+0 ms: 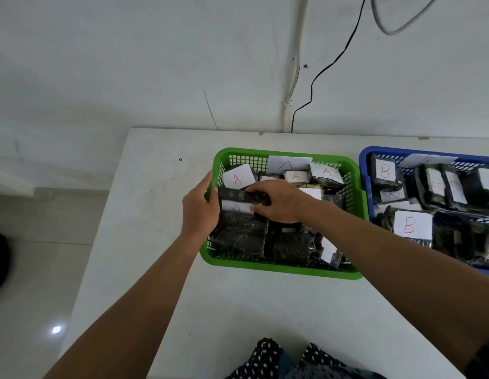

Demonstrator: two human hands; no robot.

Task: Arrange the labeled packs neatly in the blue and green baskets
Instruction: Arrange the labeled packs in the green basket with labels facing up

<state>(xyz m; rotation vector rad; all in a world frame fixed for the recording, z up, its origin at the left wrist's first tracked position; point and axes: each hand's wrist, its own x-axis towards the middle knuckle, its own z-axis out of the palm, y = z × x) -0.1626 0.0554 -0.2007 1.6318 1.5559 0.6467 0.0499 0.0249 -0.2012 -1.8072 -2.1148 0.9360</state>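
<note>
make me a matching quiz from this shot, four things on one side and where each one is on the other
Things:
1. green plastic mesh basket
2. blue plastic mesh basket
3. dark plastic-wrapped pack with white label
4. black cable

Places:
a. hanging down the wall
b. right edge of the frame, holding B-labelled packs
c. held between left hand and right hand
d. centre of the white table, holding A-labelled packs

Pairs: 1-d, 2-b, 3-c, 4-a

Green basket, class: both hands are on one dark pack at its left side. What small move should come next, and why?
Probably press the dark pack down into the green basket beside the other A packs. The left hand and right hand hold it above the packs below, at the basket's left wall, so it is not yet seated.
</note>
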